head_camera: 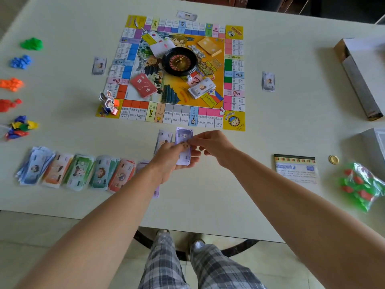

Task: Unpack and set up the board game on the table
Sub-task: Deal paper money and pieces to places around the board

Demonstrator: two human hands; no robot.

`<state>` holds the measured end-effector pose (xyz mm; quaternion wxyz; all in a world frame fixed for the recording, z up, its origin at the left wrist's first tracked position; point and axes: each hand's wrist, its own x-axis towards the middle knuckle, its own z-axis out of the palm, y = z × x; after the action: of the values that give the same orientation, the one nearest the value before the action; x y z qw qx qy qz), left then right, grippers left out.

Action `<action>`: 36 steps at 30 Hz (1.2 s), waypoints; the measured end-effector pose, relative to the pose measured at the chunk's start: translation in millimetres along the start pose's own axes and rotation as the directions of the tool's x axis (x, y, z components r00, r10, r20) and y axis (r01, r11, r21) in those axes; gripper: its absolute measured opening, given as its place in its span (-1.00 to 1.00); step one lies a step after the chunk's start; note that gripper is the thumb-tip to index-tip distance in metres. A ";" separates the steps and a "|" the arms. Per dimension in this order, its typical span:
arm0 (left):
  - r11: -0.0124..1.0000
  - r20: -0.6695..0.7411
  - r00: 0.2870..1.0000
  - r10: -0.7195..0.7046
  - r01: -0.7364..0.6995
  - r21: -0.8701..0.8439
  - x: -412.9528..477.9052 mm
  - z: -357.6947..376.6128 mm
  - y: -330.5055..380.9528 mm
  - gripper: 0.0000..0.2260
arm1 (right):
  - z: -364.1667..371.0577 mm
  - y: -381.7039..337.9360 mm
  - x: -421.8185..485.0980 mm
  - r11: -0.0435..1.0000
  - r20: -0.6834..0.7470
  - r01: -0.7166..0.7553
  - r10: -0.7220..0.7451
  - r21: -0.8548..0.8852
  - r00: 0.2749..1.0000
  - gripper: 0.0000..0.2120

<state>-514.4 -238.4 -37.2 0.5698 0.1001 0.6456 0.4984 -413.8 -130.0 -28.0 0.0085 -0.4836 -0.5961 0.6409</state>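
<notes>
Table: a pale cream tabletop (270,126) fills most of the frame.
Board: a colourful square paper game board (177,117) lies flat at upper centre.
On the board: a black round roulette wheel (179,61) sits in the middle, with a red card deck (143,85) to its lower left and an orange card deck (210,46) to its upper right.
Board corner: cardboard character pawns (108,101) stand on the lower-left corner.
Left hand: the left hand (169,158), at frame centre, grips a stack of pale purple paper notes (183,140).
Right hand: the right hand (212,146) pinches the stack's right edge.
Left edge: green plastic pieces (32,43), blue plastic pieces (20,61) and orange plastic pieces (11,84) lie in separate heaps.
Lower left: a row of coloured paper money piles (77,171) overlaps side by side.
Right side: a printed rules booklet (296,168) lies near a gold coin (333,159) and a clear bag of red and green pieces (361,185).
</notes>
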 end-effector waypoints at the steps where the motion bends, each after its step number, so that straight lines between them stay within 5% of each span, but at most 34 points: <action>1: 1.000 0.005 1.000 0.013 -0.013 0.001 0.5 -7.6 1.7 -0.80 | 6.4 -3.0 1.4 1.000 -0.003 -0.015 0.015 0.012 1.000 -0.91; 13: 0.996 0.039 0.996 -0.086 0.086 0.016 13.9 -90.0 18.5 -0.77 | 79.3 -27.4 24.0 0.998 -0.117 -0.038 0.043 0.048 0.992 -0.92; 17: 0.996 -0.079 0.994 -0.077 0.081 0.046 24.5 -116.0 18.8 -0.75 | 88.5 -25.0 34.0 0.996 -0.228 -0.052 0.068 0.075 0.971 -0.90; 22: 0.970 -0.294 0.955 0.045 0.028 0.241 36.4 -142.4 15.0 -0.77 | 100.4 -13.4 49.4 0.986 -0.316 -0.156 0.128 -0.064 0.940 -0.94; 29: 0.983 -0.184 0.983 0.020 0.014 0.184 43.8 -149.0 13.7 -0.65 | 116.6 -3.6 60.3 0.897 -0.511 -0.212 -0.018 -0.388 0.860 -0.76; 31: 0.985 -0.166 0.986 0.023 0.006 0.171 45.4 -143.6 15.0 -0.65 | 115.1 -7.7 60.5 0.915 -0.482 -0.126 -0.082 -0.383 0.872 -0.77; 34: 0.994 -0.139 0.990 0.014 0.001 0.106 45.2 -124.4 27.2 -0.83 | 103.6 -22.9 54.3 0.990 -0.263 0.100 -0.124 -0.104 0.957 -0.80; 36: 0.998 -0.109 0.994 0.010 -0.002 0.068 48.9 -109.1 33.1 -0.88 | 94.5 -31.4 52.0 0.993 -0.149 0.100 -0.108 -0.059 0.983 -0.82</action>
<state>-636.2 -246.1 -59.2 0.5286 0.0941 0.6920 0.4826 -518.8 -161.8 -52.3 0.0750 -0.4993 -0.6345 0.5852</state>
